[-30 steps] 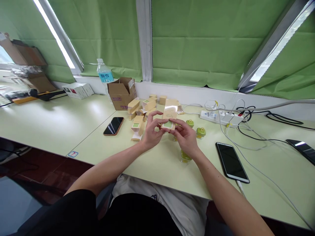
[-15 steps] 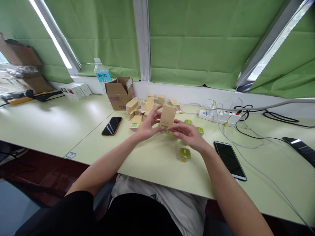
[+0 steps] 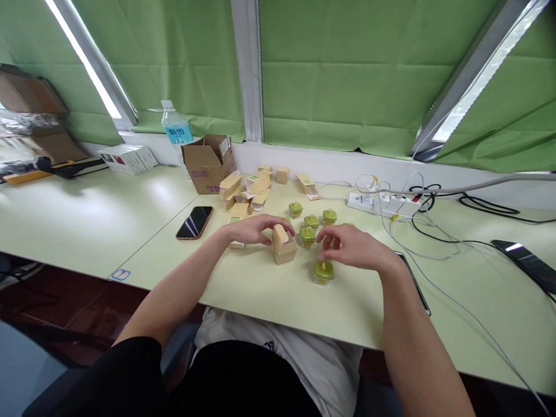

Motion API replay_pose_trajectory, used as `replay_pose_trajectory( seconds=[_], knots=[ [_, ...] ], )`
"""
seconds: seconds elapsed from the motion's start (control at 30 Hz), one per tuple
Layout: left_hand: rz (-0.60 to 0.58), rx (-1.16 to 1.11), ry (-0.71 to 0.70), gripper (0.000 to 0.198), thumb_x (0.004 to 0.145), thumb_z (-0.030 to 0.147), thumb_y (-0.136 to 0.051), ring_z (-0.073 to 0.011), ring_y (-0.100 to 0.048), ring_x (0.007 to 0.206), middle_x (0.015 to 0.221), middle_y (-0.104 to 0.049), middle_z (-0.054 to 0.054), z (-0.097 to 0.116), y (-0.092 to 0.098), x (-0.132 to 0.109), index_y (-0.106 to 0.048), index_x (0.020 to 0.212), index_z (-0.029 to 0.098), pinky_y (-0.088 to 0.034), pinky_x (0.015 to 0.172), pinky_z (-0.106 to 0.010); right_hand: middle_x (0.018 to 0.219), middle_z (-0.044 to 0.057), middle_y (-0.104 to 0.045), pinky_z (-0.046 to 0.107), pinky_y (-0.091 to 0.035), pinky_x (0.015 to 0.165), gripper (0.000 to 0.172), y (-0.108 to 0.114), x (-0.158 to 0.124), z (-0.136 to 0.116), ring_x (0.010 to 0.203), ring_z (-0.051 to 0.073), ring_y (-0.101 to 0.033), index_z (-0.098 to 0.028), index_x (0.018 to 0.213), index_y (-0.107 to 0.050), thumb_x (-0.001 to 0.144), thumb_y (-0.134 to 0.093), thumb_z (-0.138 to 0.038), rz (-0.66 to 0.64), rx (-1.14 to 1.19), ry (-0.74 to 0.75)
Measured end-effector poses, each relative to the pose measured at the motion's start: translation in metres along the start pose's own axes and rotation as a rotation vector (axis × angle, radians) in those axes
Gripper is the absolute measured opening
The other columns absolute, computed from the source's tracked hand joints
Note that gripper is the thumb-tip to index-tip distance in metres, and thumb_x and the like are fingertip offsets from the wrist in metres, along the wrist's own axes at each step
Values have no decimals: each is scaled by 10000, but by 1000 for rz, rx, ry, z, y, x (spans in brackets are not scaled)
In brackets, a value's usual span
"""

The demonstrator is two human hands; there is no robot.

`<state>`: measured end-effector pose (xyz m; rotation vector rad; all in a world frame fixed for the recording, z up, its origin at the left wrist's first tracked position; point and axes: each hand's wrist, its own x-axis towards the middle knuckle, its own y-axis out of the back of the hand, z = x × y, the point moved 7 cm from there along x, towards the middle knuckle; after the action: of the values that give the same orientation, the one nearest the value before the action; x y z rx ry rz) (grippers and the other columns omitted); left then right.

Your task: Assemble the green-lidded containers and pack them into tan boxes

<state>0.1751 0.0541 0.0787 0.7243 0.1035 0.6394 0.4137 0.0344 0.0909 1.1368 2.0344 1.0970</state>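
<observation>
My left hand (image 3: 262, 228) grips a small tan cardboard box (image 3: 284, 250) by its sides; the box stands tilted low over the table, its top flaps open. My right hand (image 3: 354, 245) hovers to the right of it, fingers bent and apart, with nothing visible in them. Just below those fingertips is a small clear jar with a green lid (image 3: 324, 270). Another green-lidded jar (image 3: 307, 235) sits between my two hands. Several more such jars, among them one jar (image 3: 296, 208) farther back, stand behind, some partly hidden by my right hand.
Several tan boxes (image 3: 258, 183) lie piled beside an open brown carton (image 3: 208, 165) and a water bottle (image 3: 177, 128). A phone (image 3: 195, 222) is at left; another phone (image 3: 419, 289) lies partly under my right forearm. A power strip (image 3: 384, 205) with cables runs along the back right.
The small box has come down towards me and turned so its open flaps face up. My right hand has left the box and shifted right, over the jars.
</observation>
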Motion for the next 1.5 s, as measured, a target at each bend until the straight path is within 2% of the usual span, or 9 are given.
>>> replay_pose_trajectory(
  seconds=[0.23, 0.37, 0.6, 0.83, 1.0, 1.13, 1.27, 1.37, 1.5],
  knots=[
    [145, 141, -120, 687, 912, 268, -774, -338, -685, 1449, 1579, -692, -137, 18, 16, -12, -599, 1575, 296, -603, 1106, -467, 1130, 79, -842, 368, -407, 705, 540, -15, -19, -28, 1020, 347, -775, -255, 1205, -717, 786, -927, -522, -121, -415, -105],
    [261, 274, -112, 741, 902, 513, -888, -322, -728, 1288, 1412, -729, -140, 32, 15, -16, -593, 1540, 280, -619, 1040, -445, 1105, 98, -839, 359, -410, 710, 452, -30, -15, -38, 1037, 357, -783, -234, 1138, -734, 792, -962, -414, -165, -476, -96],
    [284, 339, -106, 388, 1032, 294, -700, -251, -742, 1132, 1328, -741, -124, 50, 0, -15, -621, 1410, 248, -631, 988, -402, 1137, 106, -814, 336, -427, 700, 363, -42, -14, -41, 1022, 320, -767, -213, 1112, -747, 794, -921, -202, -197, -421, -11],
    [347, 235, -173, 434, 994, 95, -559, -294, -605, 1546, 1578, -625, -143, 37, 3, -31, -666, 1371, 282, -611, 1215, -503, 1249, 97, -819, 365, -548, 878, 353, -26, -13, -35, 1089, 299, -759, -250, 1271, -779, 920, -791, -209, -65, -144, 183],
    [459, 63, -183, 369, 1070, 153, -538, -273, -672, 1471, 1611, -551, -155, 26, -1, -32, -653, 1400, 272, -687, 1136, -471, 1306, 86, -814, 444, -635, 888, 477, 0, -12, -36, 993, 269, -756, -298, 1424, -760, 959, -801, -397, 149, 223, 298],
    [545, 239, -160, 282, 1065, 240, -656, -296, -634, 1471, 1515, -594, -157, 30, -9, -32, -684, 1345, 267, -715, 1028, -414, 1244, 94, -810, 449, -668, 879, 484, 11, -6, -31, 1033, 276, -745, -266, 1336, -784, 902, -865, -464, 301, 444, 314],
    [581, 416, -114, 219, 1037, 302, -737, -295, -713, 1317, 1530, -558, -158, 29, -21, -33, -749, 1251, 256, -667, 1115, -509, 1105, 83, -792, 370, -643, 714, 515, 14, -3, -31, 970, 259, -739, -253, 1252, -758, 871, -901, -568, 338, 598, 308],
    [545, 414, -110, 305, 1047, 299, -729, -303, -716, 1354, 1635, -516, -162, 23, -32, -28, -757, 1349, 274, -610, 1209, -548, 1060, 69, -770, 323, -599, 616, 558, 11, -4, -38, 920, 242, -744, -262, 1244, -707, 903, -860, -677, 340, 701, 343],
    [546, 316, -115, 280, 1082, 280, -663, -311, -707, 1392, 1514, -684, -147, 19, -40, -19, -757, 1344, 255, -592, 1219, -525, 1097, 67, -760, 311, -559, 579, 535, -3, -3, -51, 888, 229, -734, -279, 1257, -663, 967, -785, -711, 367, 625, 375]
  ],
)
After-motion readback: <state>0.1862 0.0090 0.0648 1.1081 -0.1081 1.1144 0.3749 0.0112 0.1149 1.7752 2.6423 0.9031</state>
